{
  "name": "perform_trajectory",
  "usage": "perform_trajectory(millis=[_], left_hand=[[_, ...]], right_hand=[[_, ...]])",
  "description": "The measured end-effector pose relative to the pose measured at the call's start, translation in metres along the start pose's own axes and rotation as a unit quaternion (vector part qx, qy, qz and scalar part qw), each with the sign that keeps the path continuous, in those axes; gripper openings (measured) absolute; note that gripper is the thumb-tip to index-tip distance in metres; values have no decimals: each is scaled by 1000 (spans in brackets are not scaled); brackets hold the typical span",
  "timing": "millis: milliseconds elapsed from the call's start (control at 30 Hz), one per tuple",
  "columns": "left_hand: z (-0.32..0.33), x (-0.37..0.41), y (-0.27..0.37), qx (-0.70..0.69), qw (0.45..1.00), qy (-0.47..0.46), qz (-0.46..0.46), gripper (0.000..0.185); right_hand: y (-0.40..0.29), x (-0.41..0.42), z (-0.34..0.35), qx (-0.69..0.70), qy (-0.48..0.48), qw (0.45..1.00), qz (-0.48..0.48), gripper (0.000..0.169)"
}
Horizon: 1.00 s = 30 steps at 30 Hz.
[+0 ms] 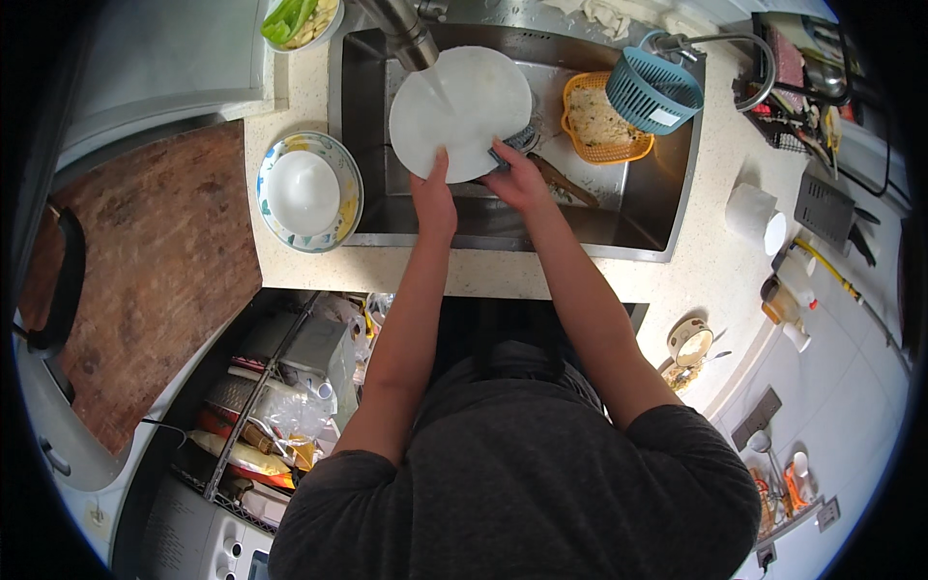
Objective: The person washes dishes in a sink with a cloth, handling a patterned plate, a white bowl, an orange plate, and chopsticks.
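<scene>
Both hands hold a round white board or plate (464, 109) over a stainless steel sink (652, 217), under the faucet (413, 47), from which water runs onto it. My left hand (435, 196) grips its lower left edge, thumb on top. My right hand (520, 177) grips the lower right edge, with a dark patterned cloth or scrubber (500, 154), partly hidden, at its fingers. A wooden-handled tool (562, 180) lies in the sink beside my right hand. An orange basket (616, 154) with pale, crumbly food (598, 112) stands farther right in the sink.
A teal slotted basket (652, 90) hangs at the sink's right rim. Stacked bowls (301, 192) stand left of the sink, with a bowl of green pepper (312, 40) behind. A paper roll (750, 210) and a small patterned bowl (689, 342) stand on the right counter.
</scene>
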<state>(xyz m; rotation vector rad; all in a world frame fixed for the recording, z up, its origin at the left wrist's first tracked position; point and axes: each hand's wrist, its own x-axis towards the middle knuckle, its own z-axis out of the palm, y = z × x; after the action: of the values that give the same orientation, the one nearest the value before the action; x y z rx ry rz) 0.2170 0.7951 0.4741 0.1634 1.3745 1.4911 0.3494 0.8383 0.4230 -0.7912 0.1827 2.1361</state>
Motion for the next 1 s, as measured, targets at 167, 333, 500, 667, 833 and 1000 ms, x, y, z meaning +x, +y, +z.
perform_trajectory(millis=[167,333,500,667,833,1000], left_hand=[[2,13,-14,34,999,36,17,58],[14,33,-14,53,996,57,-33,64],[50,44,32,-192,948,-56,-248,77],[9,60,42,-232,935,-107,-245,43],[-3,55,33,-231,940,-73,-240,45],[-4,52,35,-259,933,-105,-225,49]], right_hand=[[-6,5,24,-158,165,952,-203,39],[-25,-2,44,-556,280,662,-417,33],[-32,-18,59,-674,91,552,-482,50],[-39,-21,72,-756,-94,451,-465,58],[-19,-29,76,-844,-142,387,-343,88],[-10,-29,78,-837,-140,412,-333,91]])
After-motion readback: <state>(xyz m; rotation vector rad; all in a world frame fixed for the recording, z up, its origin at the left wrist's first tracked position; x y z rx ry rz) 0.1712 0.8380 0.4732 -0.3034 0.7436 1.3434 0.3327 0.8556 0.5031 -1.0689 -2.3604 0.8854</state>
